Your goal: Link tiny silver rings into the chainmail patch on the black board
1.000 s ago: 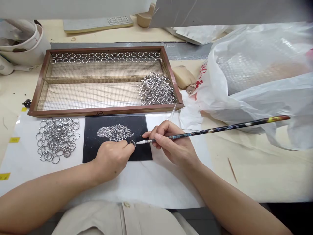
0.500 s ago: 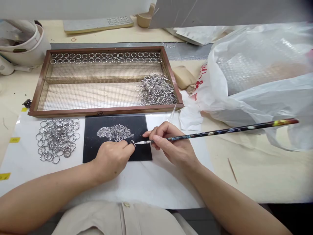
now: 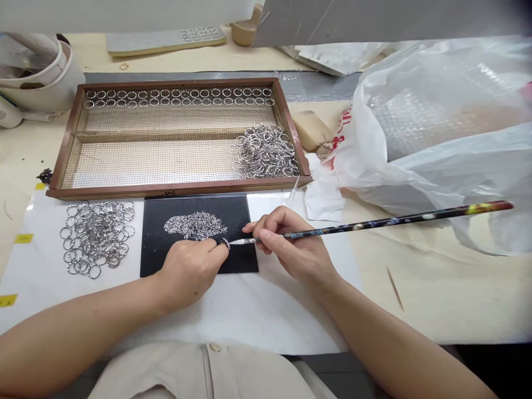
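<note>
Over the lower part of a black board [image 3: 236, 263], my left hand [image 3: 192, 271] is closed, with a small metal ring [image 3: 225, 243] pinched at its fingertips. My right hand [image 3: 293, 246] grips a long, dark patterned pen-like tool [image 3: 357, 226], whose white tip meets the ring. Behind my left hand, a heap of tiny shiny stones [image 3: 197, 225] lies on the board. Left of the board is a pile of silver rings [image 3: 100, 235] on white paper.
Behind the board stands a brown-framed mesh tray [image 3: 178, 193] with two rows of rings and a ring pile [image 3: 266, 152]. A plastic bag [image 3: 415, 144] fills the right. White cups [image 3: 62, 83] stand at back left. A thin stick [image 3: 394, 288] lies at right.
</note>
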{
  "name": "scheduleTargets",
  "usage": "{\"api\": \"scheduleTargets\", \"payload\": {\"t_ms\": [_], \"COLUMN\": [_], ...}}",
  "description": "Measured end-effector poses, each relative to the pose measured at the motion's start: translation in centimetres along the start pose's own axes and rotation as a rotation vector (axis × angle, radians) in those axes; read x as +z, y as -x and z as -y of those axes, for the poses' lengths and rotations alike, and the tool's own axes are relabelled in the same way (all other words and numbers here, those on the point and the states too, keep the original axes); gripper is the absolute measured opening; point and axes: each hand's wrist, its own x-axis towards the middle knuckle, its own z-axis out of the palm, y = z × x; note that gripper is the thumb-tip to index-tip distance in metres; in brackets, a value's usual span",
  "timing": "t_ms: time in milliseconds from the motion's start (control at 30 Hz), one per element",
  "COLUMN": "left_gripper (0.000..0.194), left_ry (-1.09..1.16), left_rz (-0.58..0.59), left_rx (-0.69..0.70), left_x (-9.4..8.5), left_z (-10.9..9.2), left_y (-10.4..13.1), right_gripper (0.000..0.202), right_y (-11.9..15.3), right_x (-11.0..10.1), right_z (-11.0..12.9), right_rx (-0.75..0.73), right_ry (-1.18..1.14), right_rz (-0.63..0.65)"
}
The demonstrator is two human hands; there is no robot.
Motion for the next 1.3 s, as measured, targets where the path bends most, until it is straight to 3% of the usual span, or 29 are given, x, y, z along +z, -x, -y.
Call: {"api": "scheduleTargets", "payload": {"t_ms": [267, 700, 833, 1033, 1300], "left_gripper": [0.029, 0.03, 0.029, 0.029, 0.023], "left_ry": [-0.002, -0.017, -0.018, -0.019, -0.031], "left_rz": [-0.003, -0.013, -0.009, -0.003, 0.005], "left_rx": [-0.009, 0.0, 0.0, 0.021, 0.038], "left_x": [0.0, -0.1, -0.1, -0.1, -0.1], "left_z": [-0.1, -0.1, -0.1, -0.1, 0.0], "left_y": [0.1, -0.1, -0.1, 0.0, 0.3], "right_gripper": [0.019, 0.017, 0.017, 0.02, 0.017], "right_y": [-0.3, -0.4, -0.4, -0.2, 0.1], "right_x": [0.4, 0.8, 0.7, -0.1, 0.1], "right_z": [0.3, 0.2, 0.2, 0.1, 0.5], "right_rx": [0.013, -0.044, -0.031, 0.009, -0.068], "right_ry": [0.261, 0.407, 0.361, 0.097, -0.021], "right_rz": [-0.118, -0.102, -0.109, -0.089, -0.005]}}
